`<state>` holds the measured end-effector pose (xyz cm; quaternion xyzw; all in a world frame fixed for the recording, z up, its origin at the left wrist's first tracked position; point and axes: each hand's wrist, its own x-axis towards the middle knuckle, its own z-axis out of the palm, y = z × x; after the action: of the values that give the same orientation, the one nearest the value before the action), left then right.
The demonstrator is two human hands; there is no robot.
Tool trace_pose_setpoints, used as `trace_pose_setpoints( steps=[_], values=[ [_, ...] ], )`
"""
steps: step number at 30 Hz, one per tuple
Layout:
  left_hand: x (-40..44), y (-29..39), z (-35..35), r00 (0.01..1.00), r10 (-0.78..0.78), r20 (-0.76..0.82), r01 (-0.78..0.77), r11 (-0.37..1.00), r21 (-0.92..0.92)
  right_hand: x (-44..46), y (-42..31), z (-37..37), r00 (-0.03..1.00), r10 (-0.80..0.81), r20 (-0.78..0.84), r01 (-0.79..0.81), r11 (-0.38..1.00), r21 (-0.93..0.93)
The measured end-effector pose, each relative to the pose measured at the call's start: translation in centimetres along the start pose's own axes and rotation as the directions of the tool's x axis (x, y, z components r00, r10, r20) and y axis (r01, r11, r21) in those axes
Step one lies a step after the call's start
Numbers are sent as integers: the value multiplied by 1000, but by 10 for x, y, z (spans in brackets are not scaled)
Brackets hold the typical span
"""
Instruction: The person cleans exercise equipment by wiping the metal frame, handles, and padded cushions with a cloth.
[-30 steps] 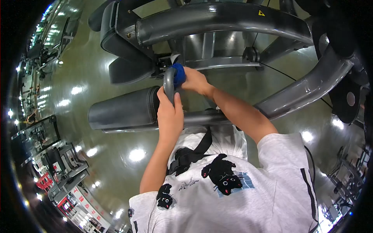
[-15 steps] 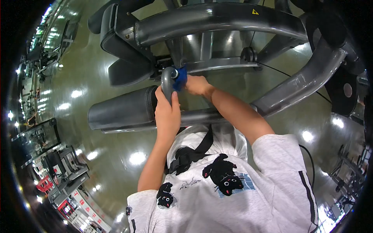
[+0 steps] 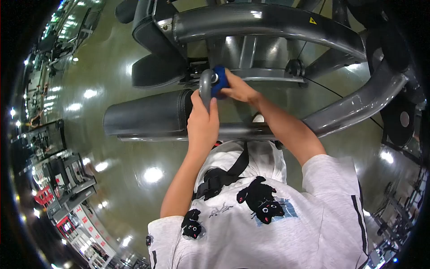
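My left hand is closed around the lower part of a curved grey metal handle on a gym machine. In my right hand is a blue cloth, bunched against the right side of the handle's upper end. A round bright metal end or bolt shows between handle and cloth. My right thumb and fingers pinch the cloth from the right; part of it is hidden behind the hand. Just left of my left hand lies a black padded roll on the machine.
A thick grey frame tube arches across the top, with another tube at the right. Black seat pads stand at upper left. A thin cable runs on the right. Treadmills stand far left on the shiny floor.
The machine and both hands appear shifted right in view. My right hand has turned and lifted slightly, with the cloth now more bunched beside the handle's end. My left hand keeps its hold.
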<state>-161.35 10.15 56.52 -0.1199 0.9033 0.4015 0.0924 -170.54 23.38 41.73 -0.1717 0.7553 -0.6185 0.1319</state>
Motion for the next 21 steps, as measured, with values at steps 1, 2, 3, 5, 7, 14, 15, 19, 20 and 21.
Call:
trace_pose_setpoints(
  steps=[1, 2, 3, 5, 7, 14, 15, 19, 20, 21],
  values=[
    [1, 0, 0, 1000, -8, -9, 8, 1000, -3, 1, -13, -1, 1000, -3, 13, 3, 1000, 0],
    [1, 0, 1, 1000, -10, 3, 10, 1000, -5, 1, -28, -3, 1000, -11, 19, 9, 995, 96],
    [1, 0, 1, 1000, -11, 16, 11, 1000, -7, 2, -36, -2, 1000, -18, 25, 13, 981, 191],
    [0, 3, 0, 999, -42, 18, 42, 999, -22, 5, -33, 6, 997, -63, -39, 71, 968, 241],
    [0, 4, 0, 999, -34, 28, 34, 999, -17, 5, -33, 6, 996, -84, -35, 90, 960, 264],
    [1, 1, 2, 999, -25, 33, 26, 999, -38, 2, -37, 7, 999, -24, -32, 18, 982, -186],
    [1, 2, 1, 999, -22, 34, 23, 999, -44, 1, -42, 7, 997, 69, -30, -74, 954, -291],
    [1, 1, 1, 999, -20, 42, 23, 998, -66, 2, -46, 9, 981, 191, -42, -189, 867, -462],
    [0, 0, 1, 999, -22, 41, 24, 997, -69, 2, -45, 8, 981, 192, -40, -188, 866, -464],
    [0, -2, 2, 999, -12, 39, 14, 998, -65, 2, -40, 6, 980, 198, -27, -193, 901, -388]
  ],
)
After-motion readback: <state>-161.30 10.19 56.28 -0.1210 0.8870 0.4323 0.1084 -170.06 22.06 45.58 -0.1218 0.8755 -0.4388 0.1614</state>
